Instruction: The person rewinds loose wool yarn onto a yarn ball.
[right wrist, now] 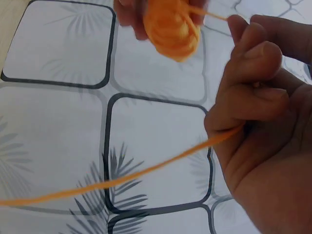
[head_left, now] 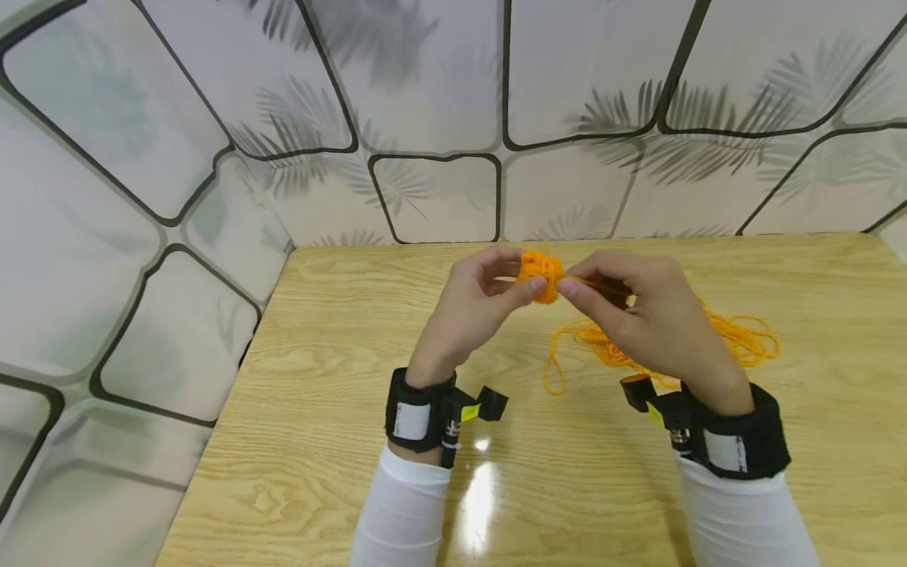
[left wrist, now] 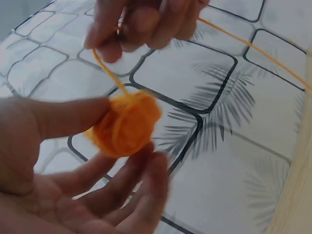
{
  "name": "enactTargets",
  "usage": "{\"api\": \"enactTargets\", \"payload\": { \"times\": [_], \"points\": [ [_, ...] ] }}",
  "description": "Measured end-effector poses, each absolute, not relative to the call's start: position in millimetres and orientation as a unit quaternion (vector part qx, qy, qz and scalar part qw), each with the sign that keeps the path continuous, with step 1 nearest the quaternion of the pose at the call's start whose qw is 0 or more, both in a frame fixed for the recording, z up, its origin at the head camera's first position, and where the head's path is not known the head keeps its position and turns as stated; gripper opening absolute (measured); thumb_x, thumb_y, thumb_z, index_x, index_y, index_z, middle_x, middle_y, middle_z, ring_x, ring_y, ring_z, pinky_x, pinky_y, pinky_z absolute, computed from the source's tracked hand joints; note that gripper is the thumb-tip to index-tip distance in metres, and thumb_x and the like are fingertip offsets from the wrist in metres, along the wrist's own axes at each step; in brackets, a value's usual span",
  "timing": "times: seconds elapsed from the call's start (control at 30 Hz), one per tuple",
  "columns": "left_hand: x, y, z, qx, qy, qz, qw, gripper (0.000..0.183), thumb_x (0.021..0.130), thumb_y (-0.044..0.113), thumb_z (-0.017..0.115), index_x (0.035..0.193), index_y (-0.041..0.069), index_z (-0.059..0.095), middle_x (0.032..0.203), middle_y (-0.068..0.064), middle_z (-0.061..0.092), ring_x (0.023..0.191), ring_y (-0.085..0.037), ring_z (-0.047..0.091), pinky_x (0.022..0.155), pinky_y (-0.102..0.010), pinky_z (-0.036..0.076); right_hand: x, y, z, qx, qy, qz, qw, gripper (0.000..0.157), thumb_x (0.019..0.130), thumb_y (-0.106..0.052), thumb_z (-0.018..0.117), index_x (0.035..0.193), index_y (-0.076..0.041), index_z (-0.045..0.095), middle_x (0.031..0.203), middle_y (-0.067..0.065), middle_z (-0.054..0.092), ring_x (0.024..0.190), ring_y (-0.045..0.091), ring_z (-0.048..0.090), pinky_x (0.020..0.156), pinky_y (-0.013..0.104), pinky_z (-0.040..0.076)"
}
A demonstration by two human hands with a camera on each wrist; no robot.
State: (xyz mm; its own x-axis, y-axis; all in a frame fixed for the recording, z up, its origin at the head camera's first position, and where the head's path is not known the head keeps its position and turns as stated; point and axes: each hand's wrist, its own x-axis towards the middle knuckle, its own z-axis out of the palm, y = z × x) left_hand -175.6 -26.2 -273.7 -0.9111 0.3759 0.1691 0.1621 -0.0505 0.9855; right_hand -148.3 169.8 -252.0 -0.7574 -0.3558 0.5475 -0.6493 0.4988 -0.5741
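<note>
A small ball of orange yarn (head_left: 540,277) is held above the table by my left hand (head_left: 473,303), thumb on the near side and fingers behind. In the left wrist view the yarn ball (left wrist: 127,124) sits between thumb and fingertips. Just to its right, my right hand (head_left: 641,311) pinches the yarn strand (left wrist: 108,69) between thumb and index finger. The right wrist view shows that strand running from the ball (right wrist: 173,31) to the fingertips, through the curled fingers, and out as a trailing length (right wrist: 146,169).
A loose heap of orange yarn (head_left: 747,342) lies on the wooden table (head_left: 319,409), partly hidden under my right hand. One loop (head_left: 555,370) spreads left of the heap. A patterned wall covering (head_left: 439,197) stands along the table's back edge and left side.
</note>
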Motion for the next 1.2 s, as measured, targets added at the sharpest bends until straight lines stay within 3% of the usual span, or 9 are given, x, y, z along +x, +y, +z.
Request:
{"api": "enactTargets", "payload": {
  "times": [0.17,0.3,0.4,0.53,0.73,0.83,0.97,1.2],
  "points": [
    [-171.4,-27.5,-270.8,0.269,0.627,0.702,0.204,0.031,0.088,0.013,0.061,0.116,0.003,0.057,0.108,-0.014,0.06,0.09,-0.031,0.062,0.08,-0.041,0.05,-156.3,175.4,-256.4,0.249,-0.839,0.443,0.192,0.005,0.088,-0.015,0.061,0.089,-0.015,0.066,0.074,-0.007,0.058,0.051,0.01,0.04,0.043,0.025,0.03],
    [-170.2,-26.9,-269.8,0.285,0.567,0.74,0.222,0.031,0.087,0.007,0.06,0.117,-0.002,0.054,0.11,-0.019,0.058,0.093,-0.031,0.061,0.083,-0.046,0.048,-161.7,176.5,-261.5,0.249,-0.835,0.468,0.149,0.009,0.091,-0.018,0.056,0.092,-0.016,0.065,0.072,-0.004,0.055,0.05,0.012,0.041,0.043,0.026,0.033],
    [-170.0,-25.2,-269.0,0.26,0.534,0.782,0.189,0.033,0.086,0.005,0.06,0.117,-0.005,0.051,0.114,-0.02,0.055,0.097,-0.029,0.059,0.087,-0.047,0.046,-162.8,175.7,-264.0,0.26,-0.836,0.47,0.114,0.014,0.095,-0.019,0.05,0.09,-0.017,0.063,0.068,-0.002,0.052,0.047,0.013,0.039,0.042,0.027,0.033],
    [-170.7,-21.5,-268.4,0.206,0.516,0.825,0.105,0.035,0.086,0.008,0.061,0.117,-0.003,0.05,0.117,-0.02,0.052,0.102,-0.028,0.056,0.091,-0.044,0.044,-160.9,172.7,-264.0,0.277,-0.852,0.436,0.088,0.017,0.096,-0.024,0.047,0.088,-0.021,0.061,0.066,-0.004,0.05,0.048,0.011,0.038,0.043,0.027,0.034],
    [-176.3,-15.2,-274.1,0.146,0.591,0.793,-0.023,0.037,0.084,0.018,0.066,0.114,0.001,0.052,0.111,-0.015,0.057,0.096,-0.027,0.057,0.084,-0.039,0.048,-154.7,169.5,-260.4,0.329,-0.863,0.381,0.049,0.012,0.094,-0.031,0.051,0.088,-0.027,0.06,0.063,-0.01,0.046,0.051,0.007,0.041,0.048,0.025,0.036],
    [-178.0,-15.5,-278.6,0.153,0.682,0.714,-0.043,0.036,0.084,0.023,0.066,0.113,0.004,0.054,0.106,-0.01,0.06,0.093,-0.022,0.058,0.08,-0.033,0.05,-151.7,171.4,-257.4,0.334,-0.859,0.384,0.057,0.008,0.092,-0.029,0.054,0.086,-0.028,0.06,0.061,-0.01,0.044,0.05,0.007,0.039,0.046,0.025,0.034],
    [-177.2,-19.7,-279.3,0.199,0.738,0.645,0.014,0.034,0.085,0.027,0.065,0.113,0.009,0.056,0.104,-0.004,0.062,0.093,-0.018,0.059,0.078,-0.029,0.049,-150.7,176.1,-253.8,0.299,-0.851,0.414,0.12,0.007,0.09,-0.019,0.058,0.088,-0.024,0.064,0.065,-0.009,0.049,0.048,0.008,0.036,0.044,0.025,0.032],
    [-172.4,-25.8,-271.7,0.298,0.63,0.694,0.182,0.031,0.087,0.016,0.062,0.115,0.005,0.055,0.104,-0.012,0.063,0.094,-0.026,0.06,0.082,-0.041,0.048,-156.2,176.5,-251.1,0.248,-0.825,0.471,0.192,0.007,0.089,-0.01,0.058,0.089,-0.009,0.065,0.069,-0.001,0.054,0.047,0.01,0.036,0.042,0.026,0.03]
  ]
}}
